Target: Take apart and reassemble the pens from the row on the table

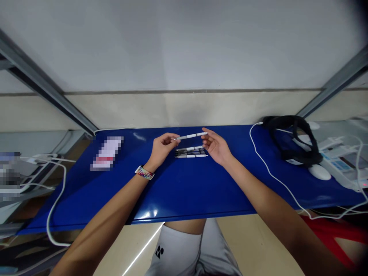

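Observation:
A white pen (191, 135) is held level above the blue table (184, 188). My left hand (162, 148) pinches its left end. My right hand (216, 145) has its fingertips on the pen's right end, the other fingers loosely spread. Just beneath the pen, several more pens (191, 152) lie side by side on the table between my two hands. A striped band sits on my left wrist.
A pixelated white card (107, 153) lies at the table's left. A black strapped device (297, 140) and white cables (276, 174) sit at the right, beside white equipment (339, 161). More cables hang off the left edge. Grey metal braces slant along both sides.

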`<act>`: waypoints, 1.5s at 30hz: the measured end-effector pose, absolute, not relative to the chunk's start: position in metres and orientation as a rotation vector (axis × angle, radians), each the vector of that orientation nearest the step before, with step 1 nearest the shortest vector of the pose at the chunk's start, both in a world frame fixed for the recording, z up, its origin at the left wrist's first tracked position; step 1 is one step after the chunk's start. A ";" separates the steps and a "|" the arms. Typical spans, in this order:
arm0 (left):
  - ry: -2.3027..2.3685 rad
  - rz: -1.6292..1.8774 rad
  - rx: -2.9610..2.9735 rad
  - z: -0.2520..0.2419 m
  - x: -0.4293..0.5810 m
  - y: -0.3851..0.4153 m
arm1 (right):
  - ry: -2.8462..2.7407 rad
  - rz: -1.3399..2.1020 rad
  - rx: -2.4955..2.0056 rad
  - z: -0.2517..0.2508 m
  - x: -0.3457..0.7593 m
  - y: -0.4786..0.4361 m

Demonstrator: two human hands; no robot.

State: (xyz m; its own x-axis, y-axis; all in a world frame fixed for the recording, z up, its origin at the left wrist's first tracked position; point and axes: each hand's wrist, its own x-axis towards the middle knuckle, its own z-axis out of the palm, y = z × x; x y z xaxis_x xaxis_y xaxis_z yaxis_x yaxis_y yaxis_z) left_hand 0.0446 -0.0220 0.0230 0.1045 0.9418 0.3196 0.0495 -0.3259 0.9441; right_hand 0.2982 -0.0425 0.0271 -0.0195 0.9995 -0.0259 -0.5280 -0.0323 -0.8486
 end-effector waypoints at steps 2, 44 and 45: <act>1.018 1.357 1.563 0.021 0.043 -0.020 | -0.962 1.254 -0.888 0.023 0.300 -0.039; 1.261 1.021 2.194 0.012 0.034 -0.016 | -1.908 0.372 -1.264 0.002 0.321 -0.030; 1.253 1.056 2.119 0.011 0.036 -0.017 | -1.839 0.398 -1.264 0.002 0.320 -0.029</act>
